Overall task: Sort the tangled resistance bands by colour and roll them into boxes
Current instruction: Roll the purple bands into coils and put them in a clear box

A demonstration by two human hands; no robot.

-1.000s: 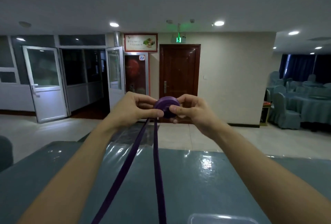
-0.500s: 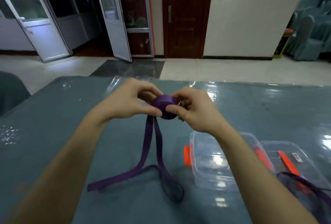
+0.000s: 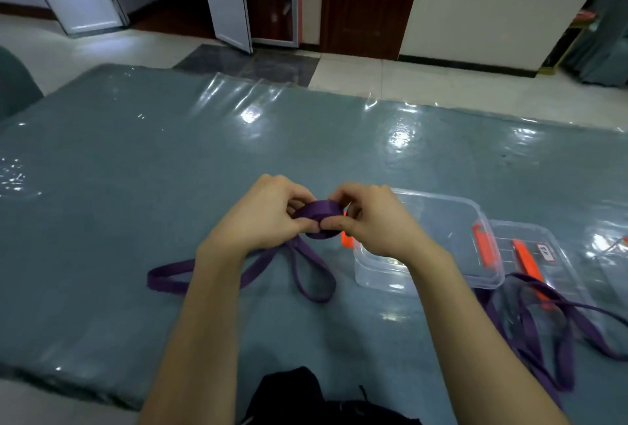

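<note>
A purple resistance band is partly wound into a roll (image 3: 317,217) held above the table. My left hand (image 3: 261,217) pinches the roll from the left, and my right hand (image 3: 377,220) pinches it from the right. The band's loose tail (image 3: 299,275) hangs down and lies in loops on the teal table cover (image 3: 136,170). A clear plastic box (image 3: 441,220) with orange clasps stands just right of my hands, with nothing visible inside it. More purple bands (image 3: 550,333) lie tangled at the right, partly over a second clear box (image 3: 537,254).
A third clear container (image 3: 608,241) is cut off at the right edge. A dark object (image 3: 306,397) lies at the table's near edge, between my forearms. Beyond the table are tiled floor, doors and covered chairs.
The view has tilted further down onto the table. My hands have come lower with the roll, and more of the tail now lies on the table. The boxes and tangled bands came into view.
</note>
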